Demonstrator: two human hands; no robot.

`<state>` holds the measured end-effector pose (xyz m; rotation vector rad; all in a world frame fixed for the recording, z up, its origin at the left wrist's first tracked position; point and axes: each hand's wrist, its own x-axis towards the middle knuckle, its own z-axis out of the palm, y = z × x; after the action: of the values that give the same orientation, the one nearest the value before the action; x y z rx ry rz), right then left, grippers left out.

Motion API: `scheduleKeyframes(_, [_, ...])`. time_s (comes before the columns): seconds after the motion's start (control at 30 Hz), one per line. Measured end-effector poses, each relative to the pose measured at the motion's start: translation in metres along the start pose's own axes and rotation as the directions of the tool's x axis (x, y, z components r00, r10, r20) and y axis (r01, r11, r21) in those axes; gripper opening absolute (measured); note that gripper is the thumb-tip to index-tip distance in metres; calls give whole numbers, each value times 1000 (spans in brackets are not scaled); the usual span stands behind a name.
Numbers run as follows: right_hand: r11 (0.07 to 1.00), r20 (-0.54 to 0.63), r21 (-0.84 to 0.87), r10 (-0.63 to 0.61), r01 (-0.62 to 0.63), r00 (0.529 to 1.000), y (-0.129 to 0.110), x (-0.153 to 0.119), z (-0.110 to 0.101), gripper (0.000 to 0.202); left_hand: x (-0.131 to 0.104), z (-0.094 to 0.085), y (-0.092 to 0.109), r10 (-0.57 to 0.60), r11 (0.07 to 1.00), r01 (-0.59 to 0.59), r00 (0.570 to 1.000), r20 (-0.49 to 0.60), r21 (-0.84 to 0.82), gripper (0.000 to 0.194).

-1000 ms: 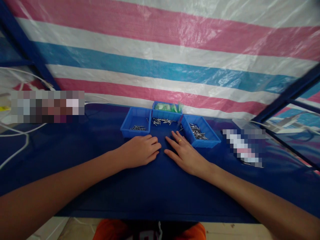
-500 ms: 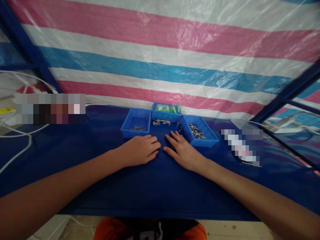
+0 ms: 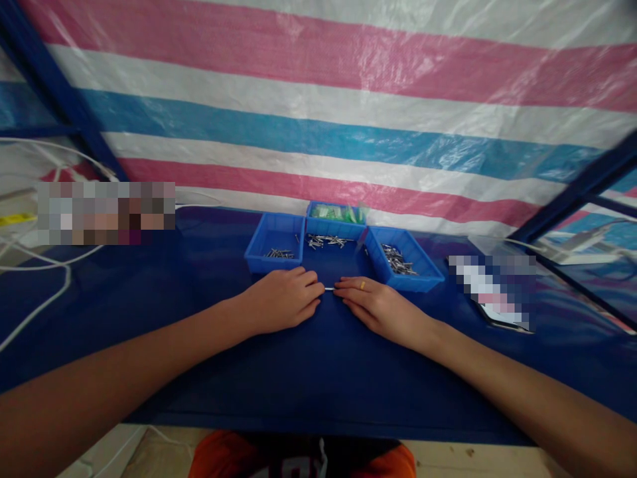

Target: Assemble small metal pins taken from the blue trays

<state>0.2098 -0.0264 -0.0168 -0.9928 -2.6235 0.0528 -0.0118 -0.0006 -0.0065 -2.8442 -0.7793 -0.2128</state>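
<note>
My left hand (image 3: 288, 299) rests low over the blue table, fingers curled together. Facing it, my right hand (image 3: 375, 305), with a ring on one finger, has its fingers pressed together. Between the two sets of fingertips runs a thin silver metal pin (image 3: 329, 289); its ends are hidden by the fingers. Just beyond my left hand stands a blue bin (image 3: 255, 251) with a few metal pins (image 3: 279, 253). Another blue bin (image 3: 423, 269), beyond my right hand, holds many pins (image 3: 398, 259). Loose pins (image 3: 328, 240) lie on the table between these bins.
A third blue bin (image 3: 336, 229) at the back holds small green and clear bags (image 3: 338, 213). A flat, partly blurred object (image 3: 502, 325) lies at the right. White cables (image 3: 64, 285) run along the left. A striped plastic sheet (image 3: 298, 113) hangs behind the table (image 3: 308, 378).
My right hand has drawn back toward me, and its spread fingers have come together. The metal pin now shows between my hands. My left hand has barely moved.
</note>
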Motion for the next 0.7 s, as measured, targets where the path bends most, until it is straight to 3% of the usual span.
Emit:
scheduleKeyframes(0.23, [997,28,40,-72,70,997,-5,-1,-9,30,2,0,0,-47,999,46,999,-12,-10,21])
scheduleKeyframes(0.7, [988,73,74,-140,135,987,-9,-3,-11,30,2,6,-5,66,998,-67,997,-51,-4,19])
